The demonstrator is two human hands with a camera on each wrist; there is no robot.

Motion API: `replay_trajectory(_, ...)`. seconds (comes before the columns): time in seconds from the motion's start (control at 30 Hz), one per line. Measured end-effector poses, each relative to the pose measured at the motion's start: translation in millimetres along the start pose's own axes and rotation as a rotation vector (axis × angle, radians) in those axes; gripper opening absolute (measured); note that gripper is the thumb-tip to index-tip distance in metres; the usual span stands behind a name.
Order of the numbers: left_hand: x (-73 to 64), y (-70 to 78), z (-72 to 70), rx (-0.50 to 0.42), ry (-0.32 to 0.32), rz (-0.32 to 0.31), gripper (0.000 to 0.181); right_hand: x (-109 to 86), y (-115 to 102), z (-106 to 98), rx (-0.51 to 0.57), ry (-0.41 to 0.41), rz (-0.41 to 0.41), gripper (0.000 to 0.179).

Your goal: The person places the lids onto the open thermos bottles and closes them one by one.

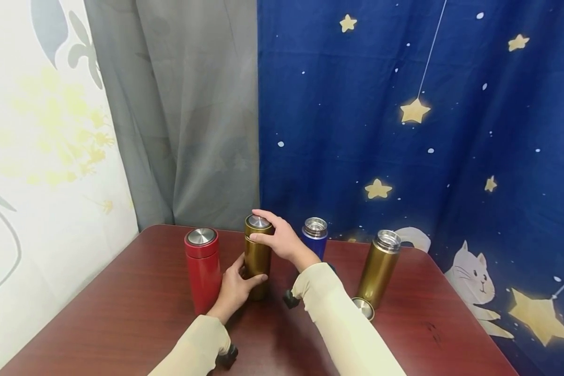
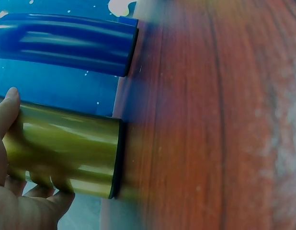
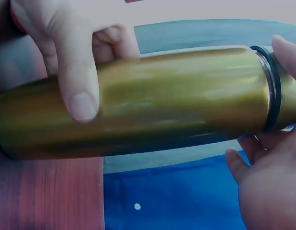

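A gold thermos flask [image 1: 257,256] stands upright on the table between both hands. Low on its body, the left hand [image 1: 237,287] grips it, thumb on one side and fingers round the other, as the left wrist view also shows on the gold body [image 2: 71,148]. The right hand [image 1: 284,240] holds the flask's steel-topped lid [image 1: 259,222] from the far right side. In the right wrist view a dark ring [image 3: 273,91] shows where lid and body meet; whether the lid is screwed tight I cannot tell.
Left of the hands stands a red thermos [image 1: 204,277] with its lid on. A lidless blue thermos [image 1: 314,241] is behind the right wrist. Farther right are a lidless gold thermos [image 1: 379,269] and a loose lid [image 1: 364,308]. Curtains [image 1: 207,104] hang behind the reddish-brown table [image 1: 136,313].
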State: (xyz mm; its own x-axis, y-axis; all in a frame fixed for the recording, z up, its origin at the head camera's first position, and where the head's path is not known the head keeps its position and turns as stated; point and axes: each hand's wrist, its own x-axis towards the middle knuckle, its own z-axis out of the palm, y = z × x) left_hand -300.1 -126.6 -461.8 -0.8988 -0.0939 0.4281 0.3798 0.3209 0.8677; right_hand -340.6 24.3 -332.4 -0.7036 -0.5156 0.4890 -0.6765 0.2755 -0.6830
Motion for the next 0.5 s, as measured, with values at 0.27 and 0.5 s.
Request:
replay_trajectory(0.27, 1.9, 0.7, -2.4, -0.025, -0.027, -0.009, 0.073, 2.9, -2.5, -7.3, 0.046, -0.080, 0.006, 0.060)
replay_trajectory(0.5, -4.0, 23.9, -11.0, -0.068, -0.097, -0.017, 0.068, 4.1, -2.0, -12.6, 0.085, -0.154, 0.018, 0.058)
